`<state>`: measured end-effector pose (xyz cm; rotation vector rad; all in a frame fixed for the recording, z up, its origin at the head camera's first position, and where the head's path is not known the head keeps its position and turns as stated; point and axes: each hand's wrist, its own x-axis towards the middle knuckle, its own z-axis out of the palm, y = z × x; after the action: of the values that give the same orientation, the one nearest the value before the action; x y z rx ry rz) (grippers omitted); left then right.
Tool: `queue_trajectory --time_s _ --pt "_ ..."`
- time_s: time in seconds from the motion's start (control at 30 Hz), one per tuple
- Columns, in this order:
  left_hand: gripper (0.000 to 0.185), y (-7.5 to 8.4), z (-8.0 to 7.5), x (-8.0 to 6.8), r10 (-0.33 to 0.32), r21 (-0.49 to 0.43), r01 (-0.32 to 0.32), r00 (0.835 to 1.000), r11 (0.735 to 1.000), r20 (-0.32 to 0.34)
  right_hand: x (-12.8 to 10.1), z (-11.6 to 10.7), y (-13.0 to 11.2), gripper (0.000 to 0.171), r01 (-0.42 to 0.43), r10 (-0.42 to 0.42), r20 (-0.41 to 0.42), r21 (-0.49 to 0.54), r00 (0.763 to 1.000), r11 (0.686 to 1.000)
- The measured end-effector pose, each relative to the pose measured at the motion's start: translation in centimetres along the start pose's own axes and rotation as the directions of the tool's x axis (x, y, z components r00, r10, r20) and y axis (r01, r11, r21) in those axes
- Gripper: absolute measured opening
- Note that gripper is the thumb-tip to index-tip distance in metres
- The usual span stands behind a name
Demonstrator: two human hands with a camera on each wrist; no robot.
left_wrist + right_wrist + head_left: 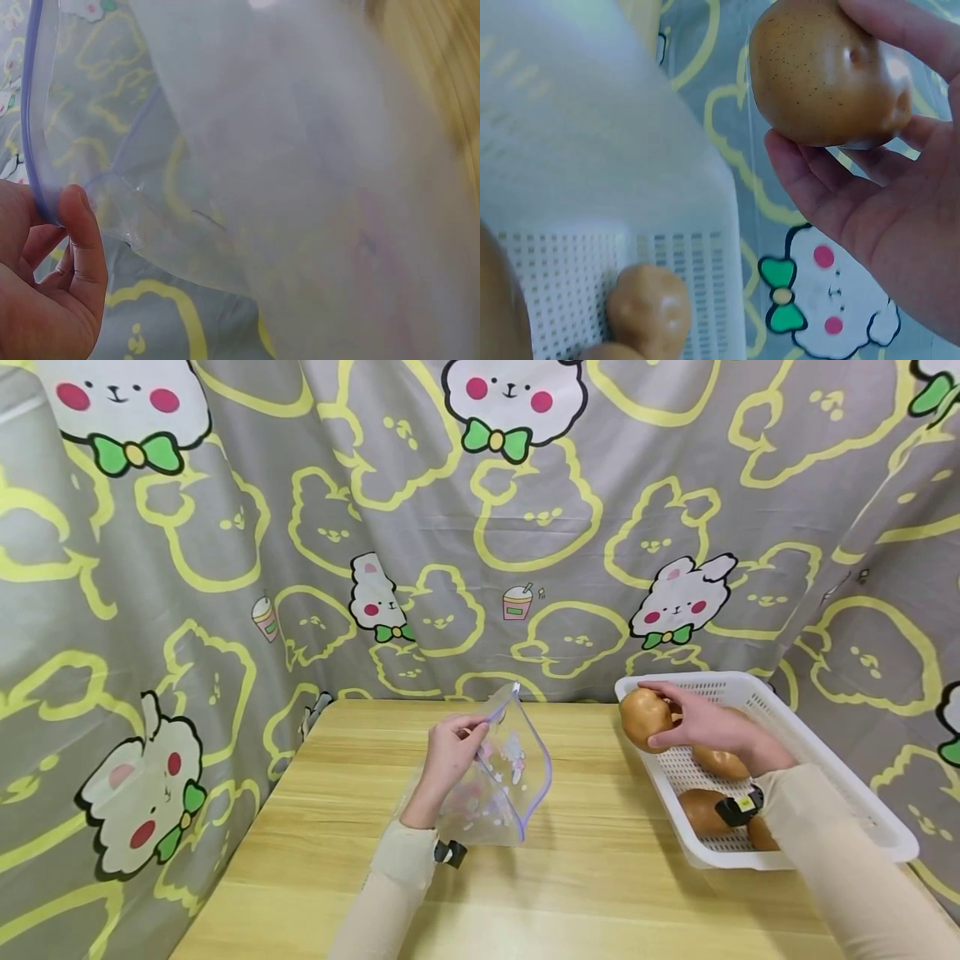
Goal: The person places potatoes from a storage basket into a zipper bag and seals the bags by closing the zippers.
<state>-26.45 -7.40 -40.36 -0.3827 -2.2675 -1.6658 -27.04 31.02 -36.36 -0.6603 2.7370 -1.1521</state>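
Currently the right hand (701, 722) is gripping a potato (645, 718) over the white basket's (825, 760) left rim; the zip bag (502, 777), mouth pinched open by the left hand (450, 756), is standing on the desk (600, 877) leftward of the potato.

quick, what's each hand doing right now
Left hand: pinches the rim of the clear zip bag, holding it open above the table.
Right hand: grips a potato over the white basket.
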Motion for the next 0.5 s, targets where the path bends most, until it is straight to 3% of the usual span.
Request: queue_trajectory --time_s 0.23,0.5 --pt "0.012 0.2 0.4 0.0 -0.023 -0.023 0.023 1.000 0.999 0.008 1.1 1.6 -1.7 0.089 0.078 -0.079 0.023 0.071 0.997 0.994" --pt "0.011 0.4 0.5 0.2 -0.033 -0.030 0.033 0.999 0.999 0.018 2.0 3.3 -4.5 0.087 0.097 -0.104 0.084 0.080 0.991 0.992"
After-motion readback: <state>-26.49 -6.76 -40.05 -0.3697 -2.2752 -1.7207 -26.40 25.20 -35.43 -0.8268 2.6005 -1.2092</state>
